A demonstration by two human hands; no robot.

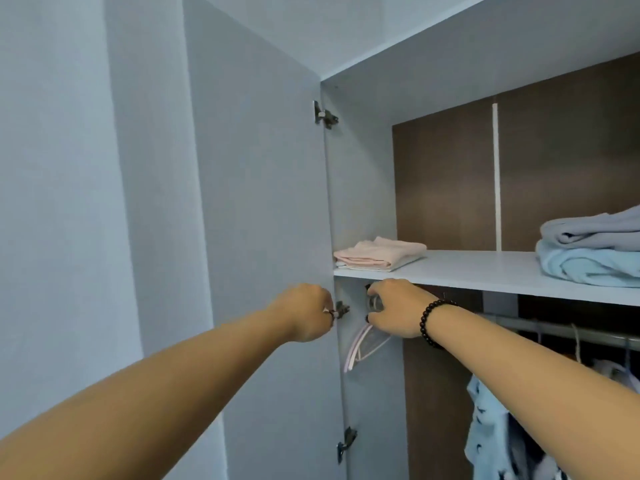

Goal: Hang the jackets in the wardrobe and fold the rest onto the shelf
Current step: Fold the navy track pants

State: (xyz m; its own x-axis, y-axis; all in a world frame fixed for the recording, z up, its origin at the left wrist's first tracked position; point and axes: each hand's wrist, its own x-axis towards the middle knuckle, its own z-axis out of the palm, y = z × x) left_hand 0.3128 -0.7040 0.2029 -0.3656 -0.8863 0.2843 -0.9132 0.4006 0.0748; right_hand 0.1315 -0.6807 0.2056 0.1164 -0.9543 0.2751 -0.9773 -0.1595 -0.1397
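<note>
So both hands are up at the far left end of the wardrobe, right under the shelf (485, 268). The right hand (394, 308) is curled round the end of the rail (561, 332), right where the pink hangers (363, 348) dangle just below its fingers. The left hand (304, 311) is bunched at the door edge by the middle hinge (342, 309); I can't tell if it's holding anything. The hangers hang straight down from the right hand, so that one's clearly nearer. Folded pink clothes (379, 254) and blue ones (592, 252) already sit on the shelf, and a light blue garment (491, 427) hangs further right on the rail.
</note>
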